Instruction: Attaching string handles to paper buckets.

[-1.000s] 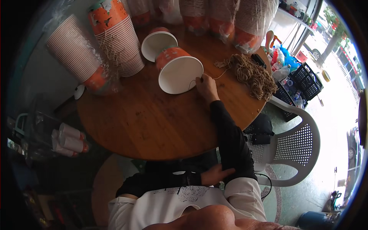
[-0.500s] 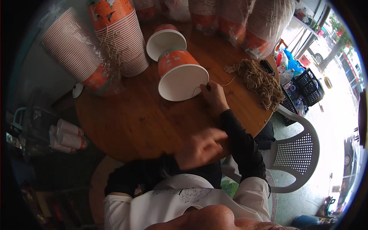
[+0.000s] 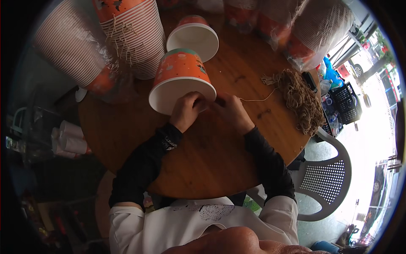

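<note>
An orange paper bucket (image 3: 182,67) with a white rim lies on its side on the table, its open mouth toward me. My left hand (image 3: 187,111) is at the lower right of that mouth, its fingers curled in a pinch; whatever they hold is blurred. Just beside the rim, close to the left fingertips, my right hand (image 3: 232,111) pinches a thin twine (image 3: 263,99). This twine stretches rightward to a loose tan hank of twine (image 3: 298,99). Behind the first bucket a second paper bucket (image 3: 198,40) also rests on its side.
Tall stacks of nested buckets (image 3: 137,40) stand at the back left, with twine hanging on one. A plastic-wrapped stack (image 3: 69,46) leans beside it, and more wrapped stacks (image 3: 317,36) are at the back right. A plastic chair (image 3: 323,182) is right of the round wooden table (image 3: 203,169).
My left hand has risen from near my lap to the bucket's rim, beside my right hand. The bucket in front has shifted left and turned slightly.
</note>
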Tool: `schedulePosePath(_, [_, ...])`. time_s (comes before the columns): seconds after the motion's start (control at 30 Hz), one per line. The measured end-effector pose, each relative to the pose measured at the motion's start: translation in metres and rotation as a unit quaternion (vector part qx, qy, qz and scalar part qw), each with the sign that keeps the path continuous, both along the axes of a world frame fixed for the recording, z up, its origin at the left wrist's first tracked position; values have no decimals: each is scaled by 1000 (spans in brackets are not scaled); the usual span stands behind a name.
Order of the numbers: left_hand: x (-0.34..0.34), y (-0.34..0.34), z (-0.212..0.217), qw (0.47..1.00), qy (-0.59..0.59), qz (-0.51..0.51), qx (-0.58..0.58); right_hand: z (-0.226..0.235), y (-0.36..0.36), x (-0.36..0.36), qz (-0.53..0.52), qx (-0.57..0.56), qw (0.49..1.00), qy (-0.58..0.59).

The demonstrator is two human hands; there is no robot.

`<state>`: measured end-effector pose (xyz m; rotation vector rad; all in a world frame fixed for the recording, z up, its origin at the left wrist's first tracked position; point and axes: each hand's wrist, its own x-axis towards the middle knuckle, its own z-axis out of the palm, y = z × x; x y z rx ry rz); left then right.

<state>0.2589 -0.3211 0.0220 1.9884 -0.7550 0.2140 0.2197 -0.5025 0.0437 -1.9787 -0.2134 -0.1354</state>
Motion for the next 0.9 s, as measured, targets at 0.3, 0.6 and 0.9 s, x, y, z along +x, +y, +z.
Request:
schedulePosePath(0.3, [-19, 9, 11, 994, 28, -107, 11, -3, 0, -13, -5, -63, 998, -19])
schedulePosePath(0.6, [-29, 10, 24, 982, 93, -144, -77, 13, -9, -19, 85, 28, 995, 44])
schedulePosePath(0.9, [-24, 1, 13, 984, -12, -144, -103, 13, -13, -23, 66, 44, 995, 65])
